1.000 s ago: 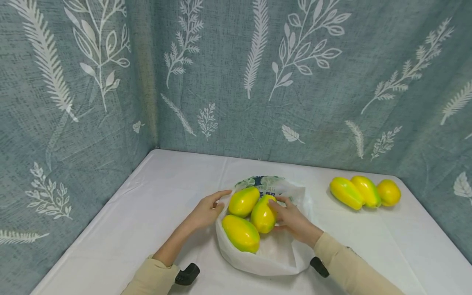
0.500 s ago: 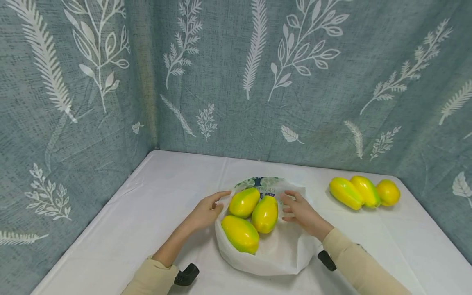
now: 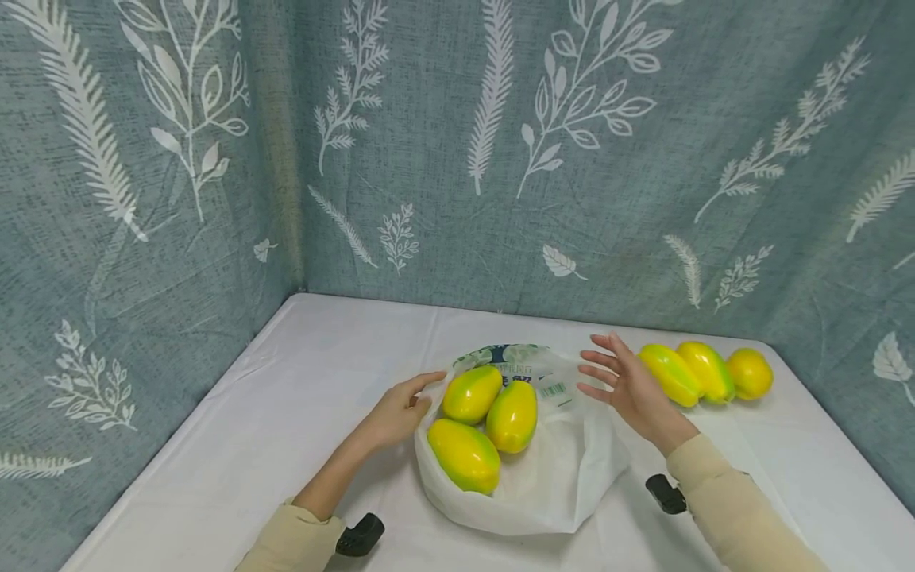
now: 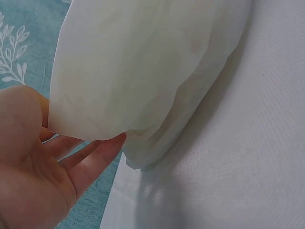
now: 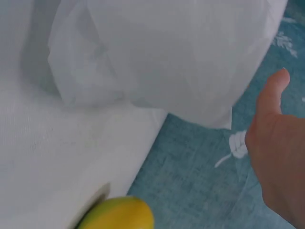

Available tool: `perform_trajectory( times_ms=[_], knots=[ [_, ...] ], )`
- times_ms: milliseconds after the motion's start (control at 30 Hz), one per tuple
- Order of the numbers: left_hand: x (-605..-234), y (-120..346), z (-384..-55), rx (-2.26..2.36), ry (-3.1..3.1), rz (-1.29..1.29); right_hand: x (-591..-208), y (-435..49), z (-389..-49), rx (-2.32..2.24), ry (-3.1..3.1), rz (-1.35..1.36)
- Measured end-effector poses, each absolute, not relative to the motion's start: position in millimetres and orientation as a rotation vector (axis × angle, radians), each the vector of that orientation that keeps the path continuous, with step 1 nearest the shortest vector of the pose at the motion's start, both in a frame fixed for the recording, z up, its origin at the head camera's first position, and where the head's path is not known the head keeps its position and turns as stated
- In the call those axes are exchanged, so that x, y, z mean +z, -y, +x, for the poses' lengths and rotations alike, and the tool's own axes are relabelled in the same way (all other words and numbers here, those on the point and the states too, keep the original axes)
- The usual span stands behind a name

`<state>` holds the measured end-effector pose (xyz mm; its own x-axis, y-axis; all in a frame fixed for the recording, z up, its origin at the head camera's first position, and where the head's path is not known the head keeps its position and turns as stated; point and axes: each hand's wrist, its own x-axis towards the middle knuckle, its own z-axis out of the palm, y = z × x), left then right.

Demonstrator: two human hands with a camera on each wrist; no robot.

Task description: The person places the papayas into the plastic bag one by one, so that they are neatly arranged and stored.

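A white plastic bag (image 3: pixel 543 496) with green and dark print stands with its mouth spread wide. Inside it, on the left, lie three glossy yellow-green papayas (image 3: pixel 465 455). My left hand (image 3: pixel 395 413) holds the bag's left rim; the left wrist view shows its fingers (image 4: pixel 97 162) at the edge of the plastic. To the right of the bag, my right hand (image 3: pixel 636 397) is raised with its fingers spread and nothing in it. It overlaps one of the papayas (image 3: pixel 672 375) lying outside the bag.
At the table's back right, a second yellow papaya (image 3: pixel 704 372) and a rounder yellow fruit (image 3: pixel 749 373) lie in a row with that papaya. A white cloth covers the table (image 3: pixel 343 342). Blue-green leaf-patterned curtains (image 3: pixel 443 238) hang along its back and left sides.
My right hand has let go of the rightmost papaya in the bag and moved up and right, out over the bag's right side. My left hand stays at the left rim.
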<state>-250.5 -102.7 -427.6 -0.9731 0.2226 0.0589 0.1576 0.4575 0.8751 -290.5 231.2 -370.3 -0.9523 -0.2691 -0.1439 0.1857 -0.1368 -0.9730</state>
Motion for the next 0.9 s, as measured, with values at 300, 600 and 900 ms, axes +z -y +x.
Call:
perform_trajectory(
  times_ms=[300, 600, 900],
  knots=[
    [-428, 102, -250, 1.566, -2.630, 0.351, -360, -256, -285, -2.296, -1.675, -0.109],
    [-429, 102, -250, 1.573, -2.630, 0.358, -359, -289, -282, -2.533, -1.317, -0.047],
    [-429, 102, -250, 1.581, -2.627, 0.357, -367, -331, -280, -2.704, -1.130, 0.093]
  ],
)
